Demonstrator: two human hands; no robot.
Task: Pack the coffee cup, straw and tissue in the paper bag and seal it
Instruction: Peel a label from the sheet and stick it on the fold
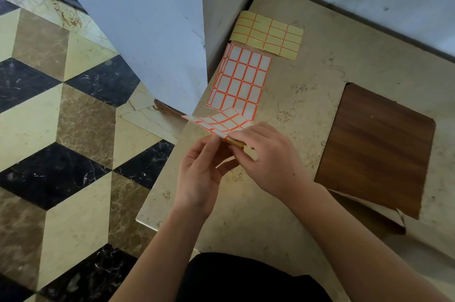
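Observation:
My left hand [202, 173] and my right hand [268, 161] meet above the table's left edge. Both pinch the near edge of a loose sticker sheet [221, 120] of white labels with orange borders, which curls up away from me. A small yellowish-brown curled bit [235, 142] shows between my fingertips; I cannot tell what it is. A flat brown wood-grain piece [376, 149] lies at the right on top of something brown with a white edge [369, 210], possibly the paper bag. No cup, straw or tissue is in view.
A stack of white label sheets [242, 77] lies on the beige marble table [295, 104], with a yellow peeled backing sheet [268, 34] behind it. A white wall corner [221, 18] stands at the table's back left. Patterned floor tiles [61, 129] lie to the left.

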